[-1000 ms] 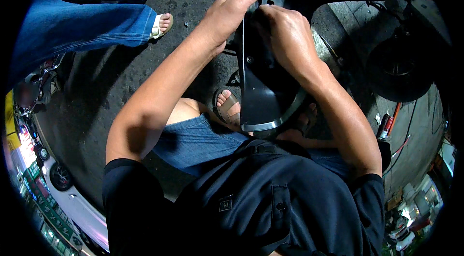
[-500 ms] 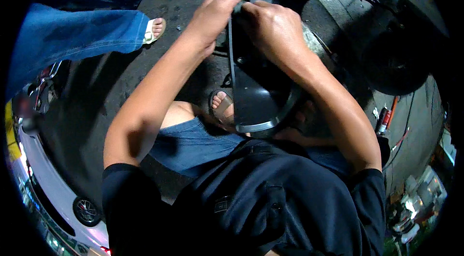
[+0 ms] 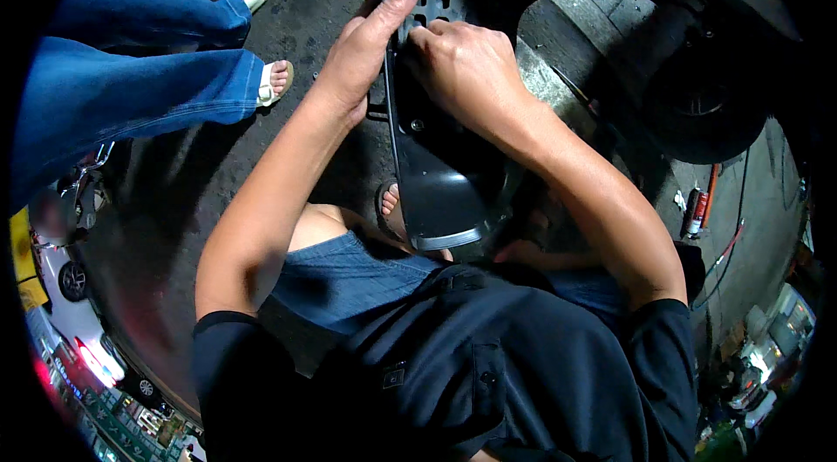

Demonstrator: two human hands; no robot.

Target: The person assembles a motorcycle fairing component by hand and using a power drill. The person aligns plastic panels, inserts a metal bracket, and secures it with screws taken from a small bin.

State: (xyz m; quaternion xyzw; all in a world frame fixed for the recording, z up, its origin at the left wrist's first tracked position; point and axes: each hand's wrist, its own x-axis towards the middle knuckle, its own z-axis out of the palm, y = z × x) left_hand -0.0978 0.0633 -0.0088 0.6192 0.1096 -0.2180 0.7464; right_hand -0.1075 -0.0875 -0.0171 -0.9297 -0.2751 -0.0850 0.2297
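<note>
A long black plastic panel (image 3: 440, 187) runs down the middle of the view, with a screw head low on its side and a pale, shiny strip along its near end. Slots pierce its upper part. My left hand (image 3: 353, 65) wraps around its left edge, thumb lying on top beside the slots and the other fingers hidden behind. My right hand (image 3: 466, 61) is closed, knuckles up, its bent fingers pressed to the panel just below the slots. Whatever those fingertips may pinch is hidden.
To the left stands a person in blue jeans (image 3: 148, 83) and white sandals. A dark wheel (image 3: 702, 109) lies at right, near a red spray can (image 3: 697, 211) and cables. Clutter (image 3: 767, 357) fills the lower right rim. Vehicles line the lower left, including a white car (image 3: 65, 266).
In the picture, the panel and both hands have shifted left and a little down, along with a shift of the view. Both hands keep about the same places on the panel.
</note>
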